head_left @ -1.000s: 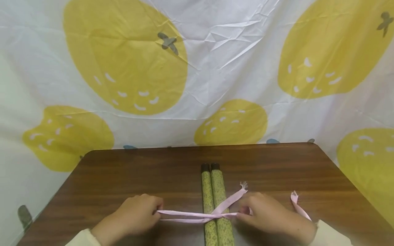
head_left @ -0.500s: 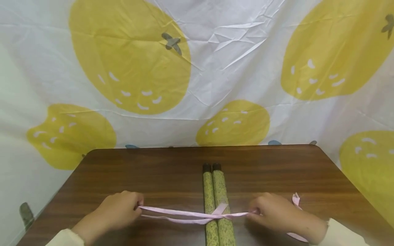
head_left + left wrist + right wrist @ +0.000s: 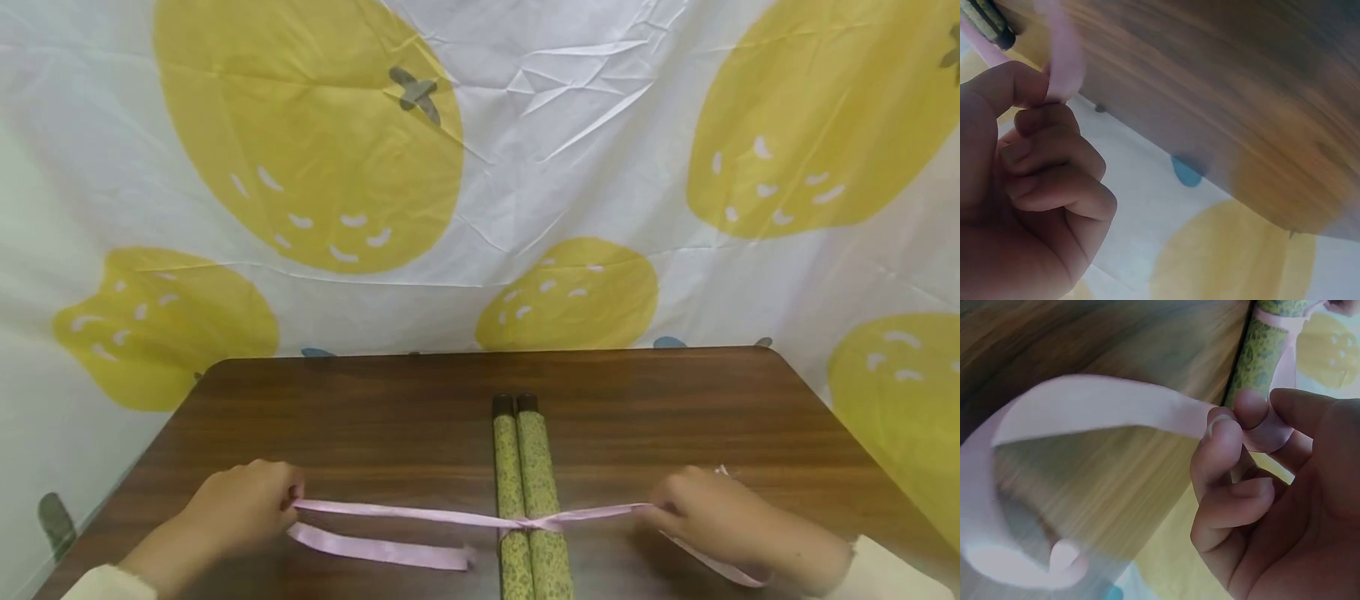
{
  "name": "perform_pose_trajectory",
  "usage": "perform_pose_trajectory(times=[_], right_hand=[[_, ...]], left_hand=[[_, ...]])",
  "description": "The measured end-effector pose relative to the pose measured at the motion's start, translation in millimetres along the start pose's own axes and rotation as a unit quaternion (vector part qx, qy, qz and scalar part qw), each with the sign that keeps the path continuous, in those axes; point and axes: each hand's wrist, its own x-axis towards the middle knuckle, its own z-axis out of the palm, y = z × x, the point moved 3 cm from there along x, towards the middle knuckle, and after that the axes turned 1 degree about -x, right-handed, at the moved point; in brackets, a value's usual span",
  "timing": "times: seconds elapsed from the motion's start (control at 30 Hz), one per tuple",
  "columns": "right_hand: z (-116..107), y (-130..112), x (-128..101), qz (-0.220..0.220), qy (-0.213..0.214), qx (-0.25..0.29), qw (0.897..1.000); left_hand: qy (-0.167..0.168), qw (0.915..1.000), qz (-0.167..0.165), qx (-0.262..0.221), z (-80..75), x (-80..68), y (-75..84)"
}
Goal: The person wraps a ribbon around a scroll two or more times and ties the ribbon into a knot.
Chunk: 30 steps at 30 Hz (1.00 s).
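1. The left hand (image 3: 240,504) is curled, thumb and forefinger pinching one end of the single pink ribbon (image 3: 420,515); it sits on the left side of the two green rolls (image 3: 525,492), well apart from them.
2. The right hand (image 3: 708,517) pinches the other side of the ribbon between thumb and fingertips (image 3: 1225,434), about as far to the right of the rolls.
3. Between the two hands the ribbon runs taut and crosses over the rolls, with one knot (image 3: 528,523) sitting on top of them.
4. One loose tail lies flat on the table left of the rolls, its end just short of them; a second tail curls out behind the right hand.
5. The two rolls lie side by side, touching, with dark end caps pointing away from the person.
6. They rest on one brown wooden table (image 3: 390,417); behind it hangs one white cloth (image 3: 525,125) printed with big yellow fruits.
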Motion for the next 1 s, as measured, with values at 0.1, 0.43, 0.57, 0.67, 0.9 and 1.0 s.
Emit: perform_pose_trajectory(times=[0.1,0.43,0.57,0.67,0.9,1.0], right_hand=[[-2,7,-5,0.000,0.001,-0.010,1.000],[-6,27,-18,-0.001,0.002,-0.020,1.000],[-6,31,-20,-0.001,0.005,-0.027,1.000],[-6,36,-21,0.002,-0.005,-0.014,1.000],[-7,46,-26,-0.004,-0.030,0.056,0.998],[-8,50,-28,-0.021,-0.037,0.092,0.995]], left_hand=[[-0.007,0.9999,-0.011,0.006,-2.3,-3.2,-4.7],[-0.002,0.9997,-0.013,0.021,-2.0,-10.3,-7.1],[0.000,0.9991,-0.023,0.036,-1.9,-12.5,-16.0],[-0.005,0.9989,-0.033,0.031,-3.1,-14.8,-24.0],[-0.015,0.9988,-0.047,0.009,-5.2,-23.6,-30.1],[-0.011,0.9987,-0.047,0.016,-4.1,-25.5,-28.9]])
